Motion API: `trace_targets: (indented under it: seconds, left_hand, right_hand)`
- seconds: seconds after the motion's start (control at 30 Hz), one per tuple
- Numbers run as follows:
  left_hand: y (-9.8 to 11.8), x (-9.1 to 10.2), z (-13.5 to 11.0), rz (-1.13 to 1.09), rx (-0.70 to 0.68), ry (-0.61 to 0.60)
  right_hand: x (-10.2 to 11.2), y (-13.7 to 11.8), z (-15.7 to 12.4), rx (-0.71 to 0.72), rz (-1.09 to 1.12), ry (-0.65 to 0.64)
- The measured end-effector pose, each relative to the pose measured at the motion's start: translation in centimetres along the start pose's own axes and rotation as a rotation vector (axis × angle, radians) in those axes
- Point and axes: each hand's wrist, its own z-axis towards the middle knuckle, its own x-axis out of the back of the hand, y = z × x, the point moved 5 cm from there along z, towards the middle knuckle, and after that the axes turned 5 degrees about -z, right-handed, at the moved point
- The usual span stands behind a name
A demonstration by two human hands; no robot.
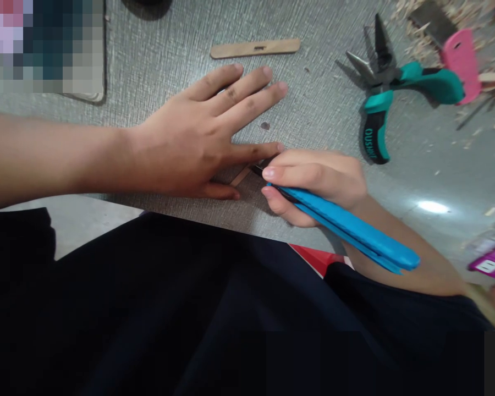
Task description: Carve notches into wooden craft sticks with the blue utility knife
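My left hand (214, 126) lies flat on the grey textured table with its fingers spread. Between its thumb and index finger, a short piece of a thin wooden stick (240, 176) shows; the rest is hidden under the hand. My right hand (317, 179) is closed round a blue-handled utility knife (350, 223), pinching it near the front. The knife's dark tip (256, 170) points at the wooden stick, close to my left index finger; whether it touches the wood I cannot tell. Beyond my left fingertips lies a wooden craft stick (256, 48) with a small dark mark.
Teal-and-black pliers (381, 82) lie with jaws apart at the upper right. Beside them is a pink-handled tool (462, 63) with a flat metal blade, among wood shavings (433, 30). A magenta object (493, 261) sits at the right edge. A flat pale-edged item (84, 88) occupies the upper left.
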Motion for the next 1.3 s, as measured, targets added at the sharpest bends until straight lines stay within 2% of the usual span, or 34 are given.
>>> trace_targets:
  seconds: [0.23, 0.6, 0.83, 1.13, 1.3]
  left_hand:
    - [0.32, 0.25, 0.13, 0.085, 0.018, 0.006]
    - [0.58, 0.32, 0.44, 0.105, 0.067, -0.109]
    - [0.68, 0.44, 0.38, 0.103, 0.048, -0.112]
    - [0.28, 0.56, 0.00, -0.004, 0.052, 0.045]
    - [0.54, 0.46, 0.09, 0.062, 0.040, -0.012]
  right_hand:
    - [-0.01, 0.04, 0.33, 0.047, -0.028, -0.035]
    - [0.23, -0.13, 0.24, 0.049, -0.052, -0.047]
    - [0.11, -0.02, 0.09, 0.047, -0.087, -0.044]
    - [0.27, -0.06, 0.27, 0.063, -0.089, -0.054]
    - [0.16, -0.02, 0.14, 0.066, -0.097, -0.054]
